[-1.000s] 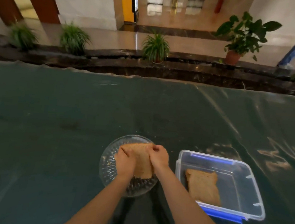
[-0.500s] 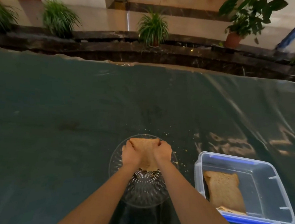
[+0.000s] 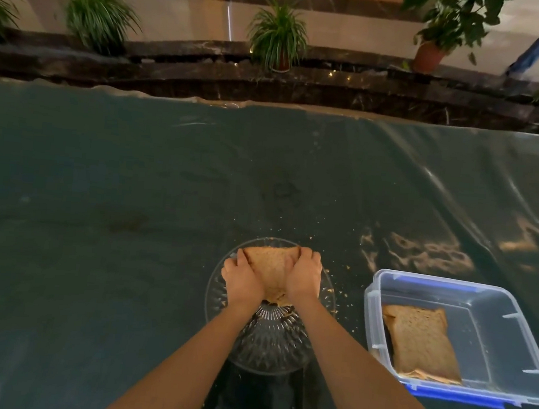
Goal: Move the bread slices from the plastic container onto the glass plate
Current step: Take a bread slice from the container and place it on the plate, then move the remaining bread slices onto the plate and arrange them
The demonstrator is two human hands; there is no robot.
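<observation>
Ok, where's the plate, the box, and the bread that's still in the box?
Plate point(image 3: 269, 349): head view, on the bare ribbed glass nearest the person.
Box point(image 3: 505, 348): head view, on its bare floor, right of the bread.
Bread in the box point(image 3: 418, 342): head view, on the middle of the top slice.

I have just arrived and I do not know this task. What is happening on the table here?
A person holds one brown bread slice with the left hand and the right hand over the round clear glass plate. More bread lies in the clear plastic container with blue clips, to the right of the plate.
</observation>
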